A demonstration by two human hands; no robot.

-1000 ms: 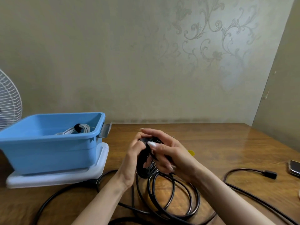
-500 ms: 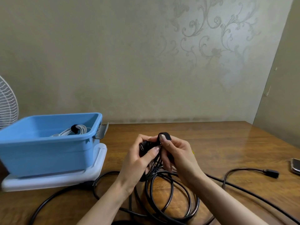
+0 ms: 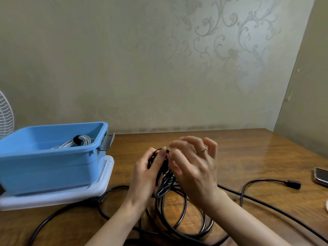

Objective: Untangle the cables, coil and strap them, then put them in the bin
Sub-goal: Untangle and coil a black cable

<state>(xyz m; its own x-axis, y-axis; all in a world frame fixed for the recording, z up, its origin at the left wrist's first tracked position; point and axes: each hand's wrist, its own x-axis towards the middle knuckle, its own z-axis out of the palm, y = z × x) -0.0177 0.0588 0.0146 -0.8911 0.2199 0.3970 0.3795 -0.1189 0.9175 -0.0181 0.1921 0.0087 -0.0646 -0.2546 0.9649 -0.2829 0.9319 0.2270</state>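
A coil of black cable [image 3: 179, 215] stands upright on the wooden table [image 3: 248, 157], its top bunched in my left hand [image 3: 147, 176], whose fingers curl round the loops. My right hand [image 3: 193, 167] is blurred beside the bunch with fingers spread; its thumb and forefinger seem to touch the top of the bundle. A loose black cable with a plug [image 3: 292, 184] trails off to the right. The blue bin [image 3: 53, 157] stands at the left on a white lid [image 3: 99, 187]. Inside it lies a coiled white cable [image 3: 78, 142] with a black strap.
A white fan grille [image 3: 5, 114] shows at the far left edge. A phone [image 3: 321, 175] lies at the table's right edge. More black cable runs along the table's front under the bin's lid. A patterned wall stands behind the table.
My right hand has let go of the strap end it pinched at the bundle's top and its fingers have spread open. My left hand still holds the coil.
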